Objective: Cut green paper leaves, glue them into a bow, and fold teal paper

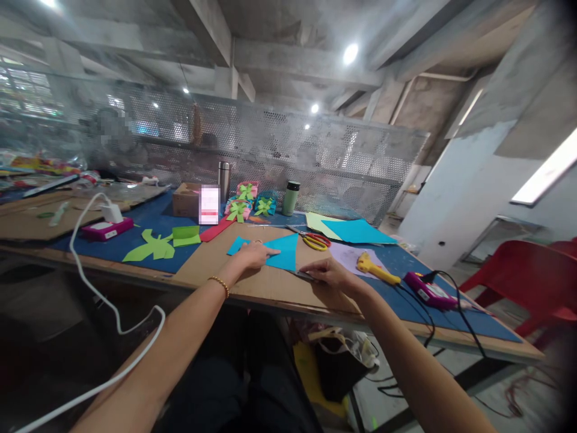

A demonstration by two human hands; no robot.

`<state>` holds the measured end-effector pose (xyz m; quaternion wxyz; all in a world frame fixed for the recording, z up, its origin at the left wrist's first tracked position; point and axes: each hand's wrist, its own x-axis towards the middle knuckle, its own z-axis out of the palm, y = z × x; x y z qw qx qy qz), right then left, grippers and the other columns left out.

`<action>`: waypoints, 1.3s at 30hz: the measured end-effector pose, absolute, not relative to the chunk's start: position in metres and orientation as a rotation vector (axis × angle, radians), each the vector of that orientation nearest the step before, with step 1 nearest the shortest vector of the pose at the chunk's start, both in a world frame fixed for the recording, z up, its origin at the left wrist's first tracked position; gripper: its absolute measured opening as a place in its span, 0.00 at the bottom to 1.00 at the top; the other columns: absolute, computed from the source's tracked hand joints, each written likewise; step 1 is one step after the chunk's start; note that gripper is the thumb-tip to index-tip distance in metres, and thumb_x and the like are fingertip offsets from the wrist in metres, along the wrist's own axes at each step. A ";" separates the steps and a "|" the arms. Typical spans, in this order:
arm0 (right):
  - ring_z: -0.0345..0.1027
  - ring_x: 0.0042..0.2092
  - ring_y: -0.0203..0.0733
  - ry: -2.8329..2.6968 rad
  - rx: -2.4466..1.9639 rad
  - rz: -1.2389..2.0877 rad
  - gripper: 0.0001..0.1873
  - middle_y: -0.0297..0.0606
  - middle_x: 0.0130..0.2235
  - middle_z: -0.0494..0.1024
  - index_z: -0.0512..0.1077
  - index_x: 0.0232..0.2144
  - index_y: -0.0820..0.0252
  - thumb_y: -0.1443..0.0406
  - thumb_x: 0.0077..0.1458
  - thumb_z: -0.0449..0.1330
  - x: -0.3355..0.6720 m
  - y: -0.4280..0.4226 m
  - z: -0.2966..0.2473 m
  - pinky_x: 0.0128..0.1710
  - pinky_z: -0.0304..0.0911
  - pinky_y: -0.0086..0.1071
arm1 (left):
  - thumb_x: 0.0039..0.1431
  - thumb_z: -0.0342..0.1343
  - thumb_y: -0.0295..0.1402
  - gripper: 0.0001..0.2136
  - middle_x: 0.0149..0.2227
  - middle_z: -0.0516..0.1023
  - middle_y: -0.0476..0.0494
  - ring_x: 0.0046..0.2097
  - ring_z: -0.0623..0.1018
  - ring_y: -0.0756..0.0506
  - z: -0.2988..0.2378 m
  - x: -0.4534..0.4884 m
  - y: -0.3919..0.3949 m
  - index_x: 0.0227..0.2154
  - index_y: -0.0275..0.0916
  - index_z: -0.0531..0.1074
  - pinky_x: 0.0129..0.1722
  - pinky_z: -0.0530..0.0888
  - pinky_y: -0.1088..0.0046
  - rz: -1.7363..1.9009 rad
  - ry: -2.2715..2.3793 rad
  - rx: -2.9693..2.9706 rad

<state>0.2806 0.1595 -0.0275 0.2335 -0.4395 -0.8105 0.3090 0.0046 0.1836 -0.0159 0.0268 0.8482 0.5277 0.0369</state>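
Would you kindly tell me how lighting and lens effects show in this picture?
Head view: the largest round ceiling light glares white; head view: haze softens the perforated screen; head view: the right edge darkens, and wide-angle stretching seems to lengthen the forearms; head view: the blue paper is fairly clear.

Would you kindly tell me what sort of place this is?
Probably a craft workshop: scissors and a yellow glue gun lie near blue paper, under bare concrete beams.

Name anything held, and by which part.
The right hand pinches a slim tool, kind unclear, by its right end; the left hand rests on the blue paper.
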 end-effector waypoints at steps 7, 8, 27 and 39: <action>0.74 0.41 0.48 -2.224 -1.213 0.783 0.20 0.43 0.43 0.84 0.82 0.45 0.61 0.57 0.55 0.61 0.279 0.160 -0.028 0.40 0.67 0.36 | 0.68 0.38 0.37 0.23 0.55 0.74 0.35 0.54 0.74 0.33 -0.011 0.006 0.181 0.63 0.61 0.61 0.47 0.71 0.57 0.092 1.632 2.603; 0.74 0.40 0.48 -2.224 -1.215 0.772 0.21 0.43 0.43 0.84 0.82 0.45 0.62 0.57 0.55 0.61 0.278 0.162 -0.029 0.39 0.67 0.36 | 0.68 0.39 0.37 0.23 0.55 0.73 0.35 0.54 0.74 0.32 -0.011 0.006 0.180 0.63 0.61 0.61 0.47 0.71 0.56 0.092 1.633 2.602; 0.68 0.31 0.41 -2.245 -1.230 0.707 0.19 0.40 0.35 0.84 0.82 0.45 0.60 0.59 0.56 0.58 0.270 0.165 -0.034 0.31 0.61 0.31 | 0.68 0.39 0.36 0.23 0.55 0.74 0.36 0.53 0.74 0.33 -0.009 0.005 0.180 0.64 0.60 0.61 0.47 0.71 0.57 0.079 1.618 2.607; 0.63 0.28 0.38 -2.269 -1.249 0.665 0.19 0.36 0.29 0.81 0.83 0.44 0.59 0.60 0.56 0.57 0.263 0.160 -0.031 0.28 0.55 0.29 | 0.69 0.38 0.37 0.23 0.56 0.73 0.35 0.54 0.75 0.32 -0.004 0.005 0.174 0.64 0.61 0.60 0.45 0.72 0.58 0.052 1.623 2.618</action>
